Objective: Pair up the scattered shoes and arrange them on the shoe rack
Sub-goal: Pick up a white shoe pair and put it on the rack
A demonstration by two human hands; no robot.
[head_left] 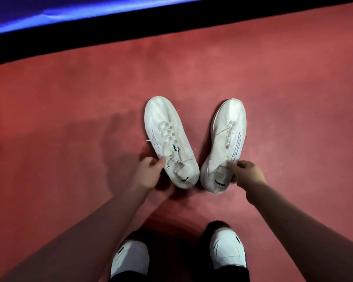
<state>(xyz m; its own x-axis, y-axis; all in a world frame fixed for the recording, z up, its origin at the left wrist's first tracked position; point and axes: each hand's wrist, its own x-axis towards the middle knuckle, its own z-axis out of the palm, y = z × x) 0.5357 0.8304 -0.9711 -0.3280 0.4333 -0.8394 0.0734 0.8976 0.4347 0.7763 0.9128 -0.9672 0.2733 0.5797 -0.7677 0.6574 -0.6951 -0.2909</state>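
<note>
As toes splay apart, left grip [149, 171] clasps left sneaker [167, 135], right grip [247, 171] right sneaker [226, 139]

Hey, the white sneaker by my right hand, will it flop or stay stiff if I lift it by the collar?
Probably light: the right sneaker looks like thin knit. The collar creases where your right hand pinches it, so the upper may sag while the sole holds shape.

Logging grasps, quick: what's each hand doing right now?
Left hand: grips the left shoe by its collar.
Right hand: pinches the right shoe at its collar.
</note>
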